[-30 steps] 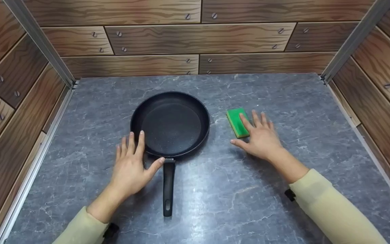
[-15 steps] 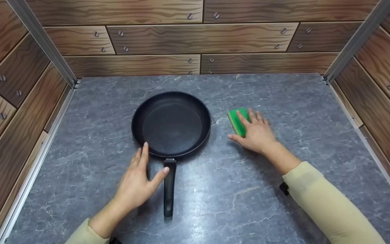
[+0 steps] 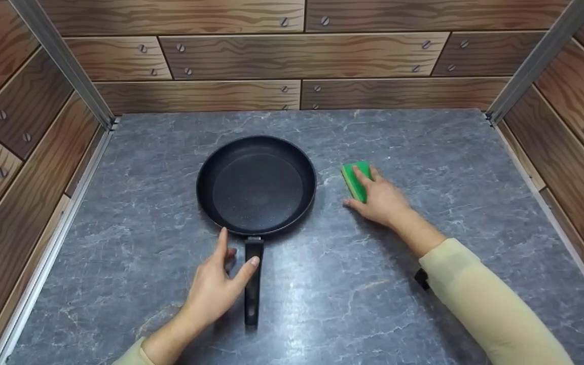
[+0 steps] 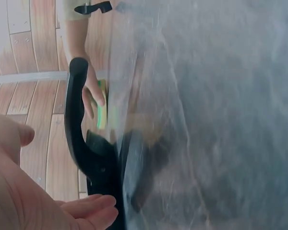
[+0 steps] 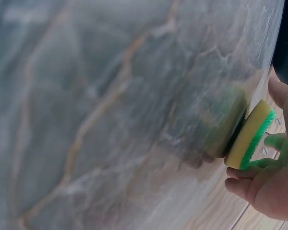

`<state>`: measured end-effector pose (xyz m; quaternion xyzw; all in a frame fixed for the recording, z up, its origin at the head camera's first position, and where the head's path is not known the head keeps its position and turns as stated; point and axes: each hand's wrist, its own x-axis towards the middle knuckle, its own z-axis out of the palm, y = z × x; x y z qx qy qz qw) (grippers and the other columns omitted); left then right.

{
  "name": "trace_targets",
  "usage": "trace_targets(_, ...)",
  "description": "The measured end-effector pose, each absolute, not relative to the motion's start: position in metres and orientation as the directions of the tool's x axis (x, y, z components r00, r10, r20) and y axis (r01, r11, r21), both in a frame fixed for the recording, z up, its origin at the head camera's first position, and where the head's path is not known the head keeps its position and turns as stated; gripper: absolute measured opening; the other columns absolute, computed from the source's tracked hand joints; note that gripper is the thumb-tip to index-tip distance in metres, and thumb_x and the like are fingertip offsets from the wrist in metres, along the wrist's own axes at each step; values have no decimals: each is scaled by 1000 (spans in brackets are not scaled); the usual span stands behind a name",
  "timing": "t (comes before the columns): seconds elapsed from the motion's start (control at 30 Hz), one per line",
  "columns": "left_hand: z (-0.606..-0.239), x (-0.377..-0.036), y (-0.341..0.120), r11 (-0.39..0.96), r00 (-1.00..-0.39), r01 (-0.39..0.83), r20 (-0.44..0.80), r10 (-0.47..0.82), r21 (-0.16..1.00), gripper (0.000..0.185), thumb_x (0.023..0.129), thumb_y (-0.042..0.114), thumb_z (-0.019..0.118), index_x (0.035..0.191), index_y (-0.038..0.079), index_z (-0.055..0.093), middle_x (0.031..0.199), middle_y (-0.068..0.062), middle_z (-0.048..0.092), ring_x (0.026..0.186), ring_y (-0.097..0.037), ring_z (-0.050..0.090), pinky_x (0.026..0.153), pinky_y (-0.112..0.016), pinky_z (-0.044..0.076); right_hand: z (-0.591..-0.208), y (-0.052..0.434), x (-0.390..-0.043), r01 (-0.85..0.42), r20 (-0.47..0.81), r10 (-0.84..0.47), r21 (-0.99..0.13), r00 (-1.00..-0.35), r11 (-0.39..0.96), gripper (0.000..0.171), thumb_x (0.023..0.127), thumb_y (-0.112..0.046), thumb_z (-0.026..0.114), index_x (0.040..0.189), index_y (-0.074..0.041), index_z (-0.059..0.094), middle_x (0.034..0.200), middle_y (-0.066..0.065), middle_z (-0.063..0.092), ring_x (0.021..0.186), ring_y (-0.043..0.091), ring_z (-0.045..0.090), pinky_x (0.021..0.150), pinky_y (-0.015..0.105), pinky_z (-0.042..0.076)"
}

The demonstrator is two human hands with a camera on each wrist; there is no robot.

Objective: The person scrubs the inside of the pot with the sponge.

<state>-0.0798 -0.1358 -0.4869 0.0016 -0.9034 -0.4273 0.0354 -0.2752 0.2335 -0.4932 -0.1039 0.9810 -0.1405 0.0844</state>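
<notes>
Black pan [image 3: 256,182], green sponge [image 3: 354,183]; left hand [image 3: 216,285], right hand [image 3: 382,200] both spread.
We judge lifting without firm grip could drop pan or sponge.

Head view high, forward-down; wrist views low and close along the tabletop [image 3: 353,314], sponge [image 5: 248,136] in both.

Gap between pan [image 3: 259,185] and sponge [image 3: 354,185] passes a hand. Left hand [image 3: 213,286] crowds handle [image 3: 254,294] from its left; right side accessible. Right hand [image 3: 383,200] blocks sponge's right side.
</notes>
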Motion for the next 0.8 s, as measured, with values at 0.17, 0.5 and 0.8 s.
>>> trace_targets(0.17,-488,-81,-133,561,-1000,-10,5,-25,828,95,99,51,72,164,-5,30,118,-11,74,108,-24,73,91,-46,59,-494,235,-278,-188,-121,-233,-301,-965,935,89,102,-48,67,171,-15,22,168,36,17,144,60,37,111,70,39)
trace_targets(0.5,-492,-87,-125,423,-997,-68,-74,-3,903,87,99,36,76,160,-10,35,100,-8,71,90,-18,71,79,-33,59,-497,237,-280,-202,-96,-245,-325,-965,924,81,103,-43,68,168,-11,31,168,35,18,144,58,37,113,68,38)
trace_targets(0.8,-501,-93,-121,251,-993,-110,-117,13,962,76,102,19,72,158,-14,34,71,2,52,59,-7,44,54,-20,37,-494,236,-276,-167,-113,-215,-330,-970,929,75,104,-36,64,167,-10,33,165,37,23,143,59,38,112,68,39)
